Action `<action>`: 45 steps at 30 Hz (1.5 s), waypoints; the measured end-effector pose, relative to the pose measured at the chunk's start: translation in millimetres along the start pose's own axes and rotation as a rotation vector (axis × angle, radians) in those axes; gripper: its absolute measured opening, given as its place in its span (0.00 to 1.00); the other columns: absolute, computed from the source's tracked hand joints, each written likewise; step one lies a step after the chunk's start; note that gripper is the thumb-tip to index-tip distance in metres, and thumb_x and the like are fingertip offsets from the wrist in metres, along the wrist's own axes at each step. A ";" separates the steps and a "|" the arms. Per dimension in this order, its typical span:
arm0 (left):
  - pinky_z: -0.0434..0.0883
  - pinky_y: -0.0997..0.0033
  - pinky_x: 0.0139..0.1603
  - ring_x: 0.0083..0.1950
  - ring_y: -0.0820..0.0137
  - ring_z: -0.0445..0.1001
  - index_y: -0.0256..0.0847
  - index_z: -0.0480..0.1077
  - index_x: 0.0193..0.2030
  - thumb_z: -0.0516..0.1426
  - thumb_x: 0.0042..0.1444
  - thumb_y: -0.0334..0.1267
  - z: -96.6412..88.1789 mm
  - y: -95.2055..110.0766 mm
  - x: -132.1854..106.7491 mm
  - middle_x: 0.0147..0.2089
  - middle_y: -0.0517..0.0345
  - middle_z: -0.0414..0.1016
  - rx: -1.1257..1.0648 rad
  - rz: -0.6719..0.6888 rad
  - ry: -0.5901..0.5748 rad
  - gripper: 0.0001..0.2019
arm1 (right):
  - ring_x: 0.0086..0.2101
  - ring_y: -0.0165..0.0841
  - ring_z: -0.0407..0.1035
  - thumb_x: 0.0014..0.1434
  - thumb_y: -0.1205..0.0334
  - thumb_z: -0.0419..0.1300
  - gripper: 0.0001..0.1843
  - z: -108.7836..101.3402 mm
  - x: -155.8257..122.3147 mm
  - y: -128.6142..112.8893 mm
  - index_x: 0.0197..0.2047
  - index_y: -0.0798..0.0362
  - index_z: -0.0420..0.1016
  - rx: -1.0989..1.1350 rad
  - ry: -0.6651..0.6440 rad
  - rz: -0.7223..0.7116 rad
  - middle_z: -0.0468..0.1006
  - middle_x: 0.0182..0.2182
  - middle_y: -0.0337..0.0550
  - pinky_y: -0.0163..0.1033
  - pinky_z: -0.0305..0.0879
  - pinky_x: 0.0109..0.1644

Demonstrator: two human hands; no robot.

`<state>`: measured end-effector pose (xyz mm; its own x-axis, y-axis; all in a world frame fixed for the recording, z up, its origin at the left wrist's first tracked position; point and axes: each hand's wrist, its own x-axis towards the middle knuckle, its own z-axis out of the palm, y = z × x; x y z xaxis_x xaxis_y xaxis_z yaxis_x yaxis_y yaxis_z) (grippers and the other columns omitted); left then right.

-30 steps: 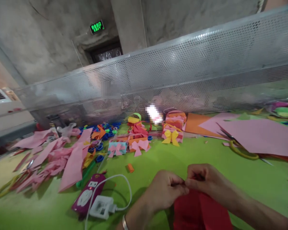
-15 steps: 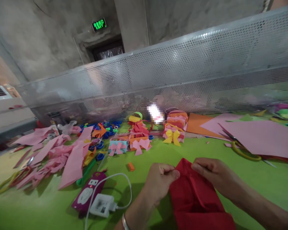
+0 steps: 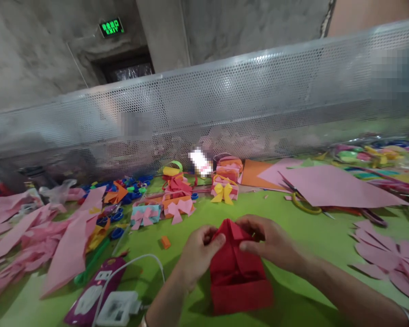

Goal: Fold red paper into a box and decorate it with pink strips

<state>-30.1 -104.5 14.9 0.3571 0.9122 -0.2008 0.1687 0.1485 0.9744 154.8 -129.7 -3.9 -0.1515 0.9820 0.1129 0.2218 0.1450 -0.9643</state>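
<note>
The red paper (image 3: 241,269) stands out between the two sets of fingers, its folded peak just between the fingertips and its wide lower band nearer the wearer, over the green desk (image 3: 322,236). The left hand (image 3: 202,252) is closed on it, thumb on the front face by the left slope, the other fingers curled behind. The right hand (image 3: 271,238) is half curled, thumb against the right side and forefinger along the upper slope, a gap between them; how firmly it grips I cannot tell.

The step in hand looks like shaping that peak. To do it well, the left fingers should hold the slope steady while the right thumb and forefinger match the other slope, line up the centre crease, then press outward from the tip with light, even pressure.

Beyond the fingertips sit small paper bags: one with a yellow bow (image 3: 224,192), an orange one (image 3: 177,206) and a blue one (image 3: 145,216), both with pink bows; their insides are hidden. Far beyond the right fingers, a clear plastic packet (image 3: 363,153) appears to hold green, pink and yellow pieces.
</note>
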 end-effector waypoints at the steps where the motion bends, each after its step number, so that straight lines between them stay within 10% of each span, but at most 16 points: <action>1: 0.64 0.73 0.34 0.32 0.71 0.69 0.36 0.70 0.31 0.60 0.45 0.52 0.0 0.5 0.3 0.30 0.58 0.74 -0.034 -0.027 -0.006 0.19 | 0.26 0.28 0.59 0.49 0.56 0.61 0.11 0.5 0.1 -0.5 0.31 0.55 0.69 0.002 0.032 0.018 0.67 0.24 0.36 0.33 0.53 0.28; 7: 0.67 0.70 0.36 0.30 0.70 0.72 0.36 0.72 0.30 0.59 0.45 0.55 1.7 3.6 -0.9 0.28 0.55 0.76 -0.316 -0.191 -0.074 0.21 | 0.22 0.26 0.56 0.55 0.46 0.53 0.19 3.6 2.9 -1.2 0.24 0.54 0.61 0.204 0.063 0.152 0.61 0.20 0.34 0.33 0.53 0.27; 14: 0.67 0.72 0.31 0.25 0.74 0.69 0.37 0.72 0.32 0.63 0.39 0.53 6.1 -2.1 0.7 0.24 0.60 0.74 -0.365 -0.174 0.081 0.21 | 0.30 0.34 0.62 0.48 0.56 0.61 0.11 10.9 -9.8 -12.9 0.25 0.52 0.64 -0.487 0.357 -0.282 0.67 0.29 0.42 0.39 0.60 0.33; 20: 0.69 0.70 0.34 0.31 0.71 0.72 0.37 0.72 0.36 0.65 0.35 0.36 6.3 2.6 -1.8 0.32 0.58 0.76 -0.272 -0.150 0.078 0.17 | 0.34 0.38 0.66 0.48 0.61 0.64 0.10 15.9 -11.2 -6.0 0.37 0.51 0.74 -0.769 0.232 -0.150 0.70 0.32 0.45 0.40 0.62 0.36; 45: 0.69 0.70 0.41 0.41 0.65 0.74 0.37 0.73 0.45 0.56 0.40 0.25 1.0 9.9 -2.2 0.43 0.52 0.78 0.178 0.032 0.056 0.21 | 0.24 0.31 0.63 0.42 0.70 0.49 0.05 11.3 -10.8 -9.0 0.20 0.51 0.59 -0.514 0.177 -0.060 0.69 0.21 0.37 0.35 0.56 0.29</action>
<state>-28.3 -105.4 24.8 0.3143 0.9359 -0.1590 0.3196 0.0534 0.9460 143.5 -142.9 0.8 -0.0234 0.9691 0.2456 0.6667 0.1982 -0.7185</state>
